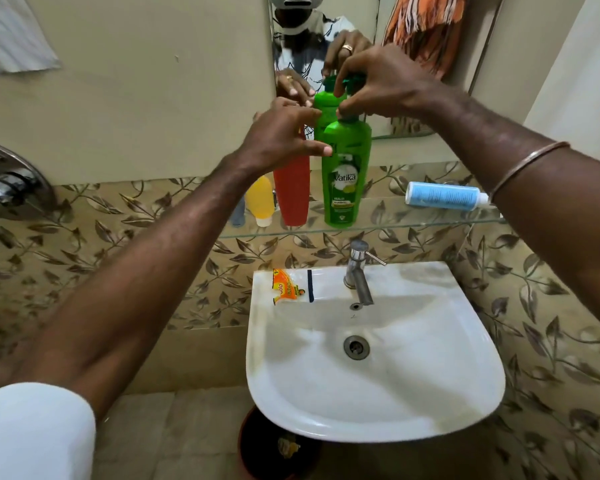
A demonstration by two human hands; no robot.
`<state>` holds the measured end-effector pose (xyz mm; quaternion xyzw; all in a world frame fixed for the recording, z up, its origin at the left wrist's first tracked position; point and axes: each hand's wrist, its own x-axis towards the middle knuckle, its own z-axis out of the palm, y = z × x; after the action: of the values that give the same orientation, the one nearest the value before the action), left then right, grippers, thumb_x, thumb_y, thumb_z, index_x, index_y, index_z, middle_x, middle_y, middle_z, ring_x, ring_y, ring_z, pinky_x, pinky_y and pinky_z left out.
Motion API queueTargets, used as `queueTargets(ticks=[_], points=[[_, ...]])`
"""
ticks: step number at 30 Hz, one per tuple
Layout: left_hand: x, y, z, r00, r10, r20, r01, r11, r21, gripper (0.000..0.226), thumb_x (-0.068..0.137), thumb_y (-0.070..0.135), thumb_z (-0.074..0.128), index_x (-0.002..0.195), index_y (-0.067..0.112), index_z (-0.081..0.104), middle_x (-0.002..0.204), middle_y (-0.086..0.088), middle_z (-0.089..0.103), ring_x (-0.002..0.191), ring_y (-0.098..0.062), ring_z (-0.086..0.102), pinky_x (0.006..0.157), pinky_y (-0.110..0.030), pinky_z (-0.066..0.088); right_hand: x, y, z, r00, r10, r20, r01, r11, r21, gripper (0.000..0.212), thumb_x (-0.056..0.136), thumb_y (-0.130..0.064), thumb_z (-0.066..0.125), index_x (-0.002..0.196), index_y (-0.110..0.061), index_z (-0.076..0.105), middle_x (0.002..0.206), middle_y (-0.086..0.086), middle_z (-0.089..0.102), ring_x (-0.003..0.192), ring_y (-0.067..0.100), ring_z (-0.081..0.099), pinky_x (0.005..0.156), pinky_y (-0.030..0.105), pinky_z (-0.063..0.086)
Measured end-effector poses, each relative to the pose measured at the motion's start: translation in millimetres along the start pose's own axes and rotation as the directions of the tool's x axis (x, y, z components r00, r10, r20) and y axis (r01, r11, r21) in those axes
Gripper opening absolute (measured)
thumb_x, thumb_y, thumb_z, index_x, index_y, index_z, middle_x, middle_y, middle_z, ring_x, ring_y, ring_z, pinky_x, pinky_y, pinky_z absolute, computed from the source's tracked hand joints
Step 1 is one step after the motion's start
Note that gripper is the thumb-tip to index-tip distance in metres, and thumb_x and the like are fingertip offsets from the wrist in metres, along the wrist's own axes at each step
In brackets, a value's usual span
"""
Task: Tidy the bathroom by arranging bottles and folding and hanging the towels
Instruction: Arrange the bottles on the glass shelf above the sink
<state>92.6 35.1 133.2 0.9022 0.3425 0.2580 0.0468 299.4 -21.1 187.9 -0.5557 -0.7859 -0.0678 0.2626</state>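
Observation:
A tall green pump bottle (345, 174) stands upright on the glass shelf (430, 223) above the sink. My right hand (385, 81) pinches its pump top. My left hand (284, 136) touches the bottle's upper left side with thumb and fingertips. A red bottle (293, 192) stands just left of the green one, partly behind my left hand. A small yellow bottle (260, 199) stands further left. A white and blue bottle (444, 195) lies on its side at the shelf's right. An orange striped towel (426, 26) shows in the mirror. A white towel (11, 36) hangs top left.
The white sink (374, 386) with a steel tap (357, 275) sits below the shelf. An orange sachet (288, 287) lies on the sink's back left rim. A dark bin (278, 445) stands under the sink. A chrome shower fitting (7, 185) juts from the left wall.

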Motion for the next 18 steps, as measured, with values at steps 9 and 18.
queueTargets(ticks=[9,18], points=[[3.0,12.8,7.6,0.998,-0.011,-0.063,0.009,0.999,-0.037,0.048,0.078,0.041,0.079,0.119,0.019,0.070,0.112,-0.002,0.074,0.103,-0.017,0.065,0.094,-0.047,0.050,12.9,-1.7,7.0,1.000,0.005,0.008,-0.005,1.000,-0.020,0.040,0.083,-0.030,0.076,0.115,-0.007,0.067,0.115,-0.001,0.049,0.108,0.017,0.051,0.071,0.009,0.038],[3.6,17.2,9.2,0.996,-0.045,-0.072,0.043,0.999,-0.030,0.047,0.077,0.042,0.079,0.116,0.017,0.071,0.111,-0.004,0.075,0.104,-0.021,0.067,0.096,-0.051,0.049,8.7,-5.8,2.0,0.998,0.040,0.040,-0.040,0.999,0.003,0.037,0.088,-0.025,0.073,0.116,-0.002,0.066,0.108,0.002,0.055,0.097,0.014,0.056,0.065,0.010,0.042]])
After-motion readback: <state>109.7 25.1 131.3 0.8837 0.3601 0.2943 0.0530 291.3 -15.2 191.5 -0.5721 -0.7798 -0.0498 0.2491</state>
